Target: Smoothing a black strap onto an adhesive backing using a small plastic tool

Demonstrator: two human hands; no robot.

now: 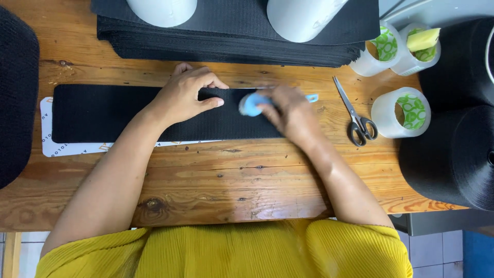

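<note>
On the wooden table (216, 175), long black fabric strip (108, 113) lies flat with its long axis running left-right, over a white printed sheet (67, 149) that shows along its near edge

Behind it: stack of black fabric strips (231, 46), same orientation, two white cylinders (164, 7) standing on top. Large black rolls (455, 154) at right edge

Left hand (182, 98) sits on the strip about mid-length, palm down, fingers loosely spread, thumb pointing right – pressing, not gripping

Right hand (290, 110) is at the strip's right end, motion-blurred, fingers closed around a small light-blue tool (252, 104); exact kind of tool can't be told from the blur. Tool head sits on the strip just right of the left thumb tip, near but apart

Key relation: free length of strip runs left from the tool, under and past the left hand; right hand is the nearer one to the strip's end

Off to the right, untouched: scissors (356, 116), blades pointing away from the person, then three clear tape rolls (401, 112)
</note>
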